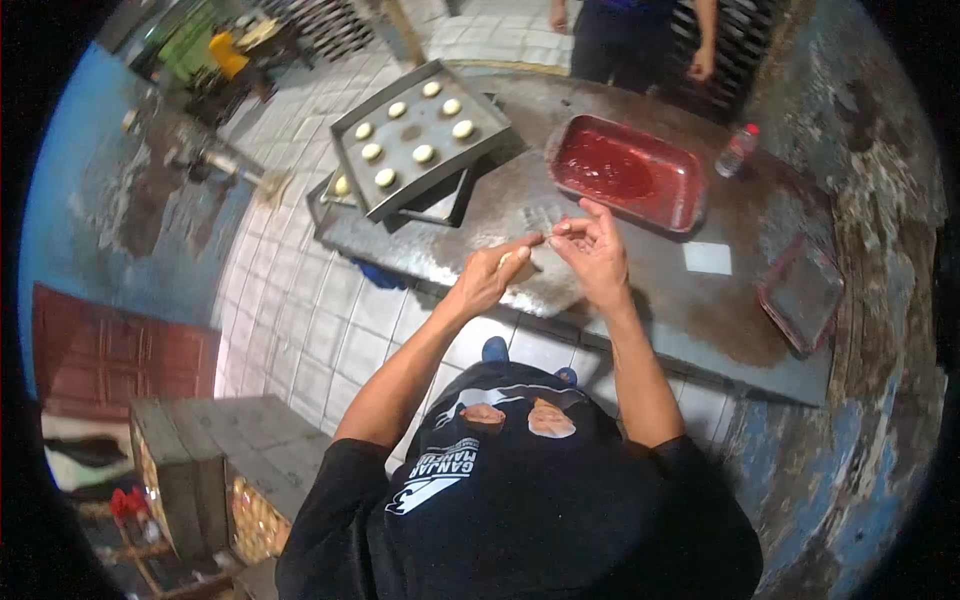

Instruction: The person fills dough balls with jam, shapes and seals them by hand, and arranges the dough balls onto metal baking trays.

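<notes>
While pinched between both hands over the table [640,330], small dough piece [508,258] looks soft, light, sticky. Left hand [492,275] fingers closed on it; right hand [592,250] fingers pinched together. Baking tray [420,135] at eleven o'clock. Best held gently at edges.

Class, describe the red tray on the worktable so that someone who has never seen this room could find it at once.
Start at the long grey worktable. Beyond the person's right hand, near the far edge, lies the red tray, with a small plastic bottle to its right. It is the only bright red, glossy tray; the metal tray to its left is grey and holds pale dough balls.
</notes>
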